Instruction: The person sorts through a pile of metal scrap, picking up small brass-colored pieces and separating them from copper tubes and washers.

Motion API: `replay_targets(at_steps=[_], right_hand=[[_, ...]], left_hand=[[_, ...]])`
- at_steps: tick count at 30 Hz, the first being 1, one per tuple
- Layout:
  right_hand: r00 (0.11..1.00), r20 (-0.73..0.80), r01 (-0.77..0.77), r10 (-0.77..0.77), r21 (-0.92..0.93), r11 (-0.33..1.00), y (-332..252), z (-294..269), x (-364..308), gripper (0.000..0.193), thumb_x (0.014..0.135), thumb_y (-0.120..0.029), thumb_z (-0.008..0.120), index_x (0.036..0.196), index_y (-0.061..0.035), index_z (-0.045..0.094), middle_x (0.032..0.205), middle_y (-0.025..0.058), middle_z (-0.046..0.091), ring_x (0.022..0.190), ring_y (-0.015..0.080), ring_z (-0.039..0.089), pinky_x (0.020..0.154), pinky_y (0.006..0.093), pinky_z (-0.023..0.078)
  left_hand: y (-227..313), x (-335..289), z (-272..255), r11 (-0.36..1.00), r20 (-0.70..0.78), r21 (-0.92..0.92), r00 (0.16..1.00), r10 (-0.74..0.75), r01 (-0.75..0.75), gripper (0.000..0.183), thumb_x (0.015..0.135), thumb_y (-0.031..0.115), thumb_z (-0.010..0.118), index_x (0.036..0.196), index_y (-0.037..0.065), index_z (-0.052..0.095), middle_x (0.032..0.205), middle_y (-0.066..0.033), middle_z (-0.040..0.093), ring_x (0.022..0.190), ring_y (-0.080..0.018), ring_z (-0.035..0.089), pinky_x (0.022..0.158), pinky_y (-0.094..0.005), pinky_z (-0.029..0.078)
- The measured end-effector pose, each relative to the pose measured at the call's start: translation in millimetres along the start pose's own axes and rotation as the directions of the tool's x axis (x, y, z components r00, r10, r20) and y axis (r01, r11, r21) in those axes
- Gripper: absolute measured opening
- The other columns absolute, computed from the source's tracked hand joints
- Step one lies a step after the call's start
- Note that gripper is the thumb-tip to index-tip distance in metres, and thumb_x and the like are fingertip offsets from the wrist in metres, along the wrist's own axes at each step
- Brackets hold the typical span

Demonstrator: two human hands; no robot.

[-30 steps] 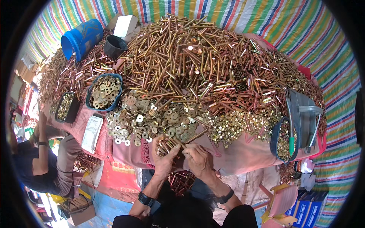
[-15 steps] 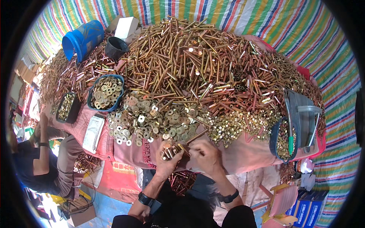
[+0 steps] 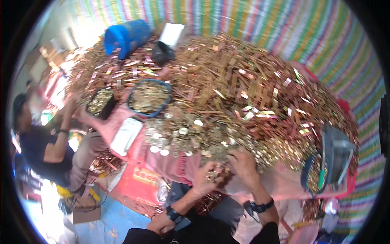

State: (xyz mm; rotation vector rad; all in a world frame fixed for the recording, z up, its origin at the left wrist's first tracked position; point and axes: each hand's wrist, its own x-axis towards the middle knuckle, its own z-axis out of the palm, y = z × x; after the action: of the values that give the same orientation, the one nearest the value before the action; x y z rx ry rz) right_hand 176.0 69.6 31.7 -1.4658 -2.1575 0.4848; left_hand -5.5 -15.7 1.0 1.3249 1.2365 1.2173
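Observation:
My left hand [image 3: 206, 179] is closed round a bunch of metal bolts [image 3: 212, 175], their ends toward the top; motion blurs them. My right hand [image 3: 243, 163] is just right of it, fingers curled down at the near edge of the heap, where flat round washers [image 3: 178, 132] meet small brass-coloured nuts [image 3: 280, 152]. Whatever is between its fingertips, if anything, is too blurred to make out. Behind both hands rises a big mound of long brass-coloured bolts [image 3: 227, 73].
Left of the washers stand a blue-rimmed tub of washers [image 3: 169, 95] and a black tub of nuts [image 3: 106, 116]. A blue bucket [image 3: 140, 34] lies behind. A blue tub [image 3: 304, 175] and grey container [image 3: 339, 162] are right. Another person [image 3: 48, 150] sits left.
The view has swung, so the whole scene shifts right and slightly down. My right hand has reached onto the edge of the heap; my left hand still holds the bolts.

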Motion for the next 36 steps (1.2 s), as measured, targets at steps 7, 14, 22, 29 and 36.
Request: replay_targets(at_steps=[7, 14, 22, 29, 36], right_hand=[[0.992, -0.009, 0.128, -0.128, 0.09, 0.988, -18, -15, -2, 0.012, 0.09, -0.011, 0.075, 0.1, -0.0029, 0.075, 0.09, 0.0175, 0.063, 0.084, 0.0387, 0.065, 0.074, 0.0483, 0.051], [0.973, 0.009, 0.231, -0.232, 0.075, 0.97, -13, -15, 9, 0.009, 0.086, -0.004, 0.078, 0.094, -0.0022, 0.074, 0.087, 0.0193, 0.063, 0.083, 0.0403, 0.064, 0.074, 0.0494, 0.049], [0.991, -0.137, 0.04, 0.007, 0.345, 0.938, 5, -4, 2, 0.009, 0.09, -0.005, 0.077, 0.098, -0.0007, 0.077, 0.088, 0.0127, 0.074, 0.081, 0.025, 0.071, 0.076, 0.0371, 0.056], [0.94, 0.192, -0.282, 0.281, 0.902, 0.326, 5, -26, -40, 0.02, 0.102, -0.016, 0.075, 0.111, 0.0005, 0.072, 0.077, 0.0049, 0.071, 0.062, 0.0085, 0.065, 0.055, 0.022, 0.05], [0.936, 0.222, -0.314, 0.272, 0.877, 0.365, -16, -17, -53, 0.02, 0.103, -0.016, 0.075, 0.114, 0.0005, 0.07, 0.08, 0.0042, 0.071, 0.064, 0.0103, 0.067, 0.056, 0.0238, 0.055]], left_hand=[[3, -4, 2, 0.963, 0.04, -0.268, 0.999, 0.004, 0.007, 0.042, 0.09, 0.004, 0.084, 0.126, 0.005, 0.063, 0.107, -0.0023, 0.072, 0.1, -0.0117, 0.067, 0.089, -0.0285, 0.055], [-5, -3, 11, 0.939, 0.07, -0.333, 0.991, 0.114, -0.085, 0.027, 0.095, 0.006, 0.075, 0.116, 0.007, 0.06, 0.1, -0.0003, 0.062, 0.096, -0.0107, 0.058, 0.086, -0.0274, 0.049], [-22, -2, 19, 0.729, 0.143, -0.68, 0.989, 0.028, 0.078, 0.035, 0.089, -0.006, 0.072, 0.117, 0.008, 0.059, 0.117, -0.0012, 0.061, 0.113, -0.0134, 0.062, 0.095, -0.0299, 0.052], [-3, -4, 12, 0.996, -0.097, -0.086, 0.995, -0.025, 0.017, 0.039, 0.087, 0.009, 0.089, 0.117, 0.006, 0.066, 0.101, -0.0006, 0.071, 0.096, -0.011, 0.065, 0.085, -0.0281, 0.055], [14, -2, 13, 0.993, -0.101, -0.067, 0.991, 0.086, -0.093, 0.035, 0.087, -0.001, 0.083, 0.116, 0.005, 0.063, 0.094, -0.0036, 0.071, 0.086, -0.0094, 0.065, 0.077, -0.0269, 0.055]])
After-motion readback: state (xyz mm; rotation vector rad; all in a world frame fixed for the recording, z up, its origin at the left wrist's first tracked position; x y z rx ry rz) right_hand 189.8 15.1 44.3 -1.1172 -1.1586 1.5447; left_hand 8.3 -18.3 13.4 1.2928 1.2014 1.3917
